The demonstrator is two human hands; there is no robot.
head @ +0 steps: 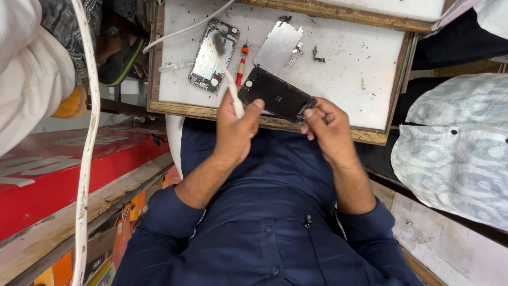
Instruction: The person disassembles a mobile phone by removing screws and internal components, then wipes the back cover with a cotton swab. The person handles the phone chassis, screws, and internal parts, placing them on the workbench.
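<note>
My left hand (pixel 236 130) is closed around the white handle of a small brush (pixel 227 74), whose bristle head points away over the board. Its thumb rests on the near edge of a black phone screen panel (pixel 275 95) lying tilted at the board's front edge. My right hand (pixel 329 130) pinches the panel's right end between thumb and fingers. Just beyond the brush lies an opened phone housing (pixel 210 55) with its insides showing. A red-handled screwdriver (pixel 242 64) sits between the housing and the panel.
The white work board (pixel 354 69) has a wooden frame and carries a silver metal plate (pixel 278 46), small loose parts (pixel 317 54) and a white cable (pixel 185 27). A person in patterned pale clothing (pixel 455 148) is at the right. A sandalled foot (pixel 120 58) and a red counter (pixel 58 175) are at the left.
</note>
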